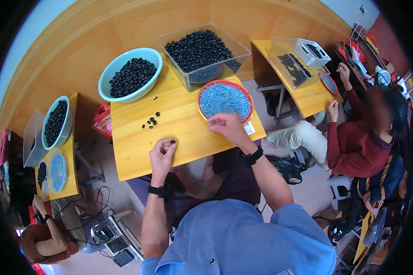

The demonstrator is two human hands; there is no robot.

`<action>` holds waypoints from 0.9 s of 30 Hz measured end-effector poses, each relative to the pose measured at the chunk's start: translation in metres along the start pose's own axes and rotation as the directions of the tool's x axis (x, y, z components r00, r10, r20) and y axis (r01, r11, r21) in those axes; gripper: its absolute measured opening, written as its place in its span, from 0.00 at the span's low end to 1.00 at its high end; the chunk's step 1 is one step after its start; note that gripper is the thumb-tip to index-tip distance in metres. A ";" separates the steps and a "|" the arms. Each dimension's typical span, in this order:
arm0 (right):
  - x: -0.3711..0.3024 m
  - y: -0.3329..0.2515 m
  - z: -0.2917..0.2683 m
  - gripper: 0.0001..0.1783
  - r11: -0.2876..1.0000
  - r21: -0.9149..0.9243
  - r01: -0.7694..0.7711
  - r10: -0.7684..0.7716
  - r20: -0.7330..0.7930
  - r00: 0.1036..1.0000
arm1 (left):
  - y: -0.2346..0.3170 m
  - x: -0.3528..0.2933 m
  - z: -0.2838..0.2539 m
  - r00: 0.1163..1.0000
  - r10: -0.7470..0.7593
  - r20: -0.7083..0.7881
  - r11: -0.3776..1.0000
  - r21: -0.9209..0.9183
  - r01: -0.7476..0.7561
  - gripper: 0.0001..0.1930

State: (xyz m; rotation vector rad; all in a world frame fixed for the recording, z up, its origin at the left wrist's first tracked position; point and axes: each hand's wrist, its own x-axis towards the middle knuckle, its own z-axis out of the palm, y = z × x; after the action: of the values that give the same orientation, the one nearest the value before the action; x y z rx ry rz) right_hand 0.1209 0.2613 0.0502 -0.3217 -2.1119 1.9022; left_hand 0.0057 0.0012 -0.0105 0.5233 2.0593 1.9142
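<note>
My left hand (162, 156) is just above the front part of the yellow table. Its thumb and fingertips pinch a small round black plastic part (173, 142). My right hand (228, 128) hovers at the near rim of a red-edged plate (199, 101) heaped with small silvery screws (226, 99). The right fingers are drawn together; whatever is between them is too small to make out. Beyond my left hand, several loose black parts (152, 121) are scattered on the wood, with one tiny dark piece (155, 98) farther back.
Along the table's back stand a light-blue bowl (106, 90) and a clear plastic bin (192, 83), both full of black parts. Two people (360, 151) (50, 236) sit at side tables with similar containers. A black plastic bag (287, 169) lies on the floor at right.
</note>
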 end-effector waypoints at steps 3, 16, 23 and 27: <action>0.001 -0.003 0.038 0.12 0.998 -0.063 0.014 -0.011 0.054 0.998 | -0.002 0.000 0.003 1.000 0.010 0.015 0.999 -0.038 -0.010 0.08; 0.010 0.027 0.108 0.10 0.969 -0.205 0.134 -0.138 -0.003 0.990 | 0.008 0.002 0.004 0.999 -0.027 0.046 0.980 -0.195 0.036 0.09; 0.013 0.033 0.120 0.10 0.904 -0.356 0.237 -0.253 0.002 0.967 | 0.014 0.003 0.004 0.996 -0.057 0.067 0.983 -0.171 0.067 0.08; 0.012 0.038 0.120 0.10 0.933 -0.290 0.213 -0.226 -0.011 0.974 | 0.016 0.002 0.006 0.999 -0.032 0.038 0.992 -0.122 0.037 0.09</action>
State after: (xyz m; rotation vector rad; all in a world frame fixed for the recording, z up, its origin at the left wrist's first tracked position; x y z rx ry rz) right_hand 0.0665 0.1579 0.0024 -0.1741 -2.2878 1.4530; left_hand 0.0075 0.0082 0.0053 0.4861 1.9019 1.9813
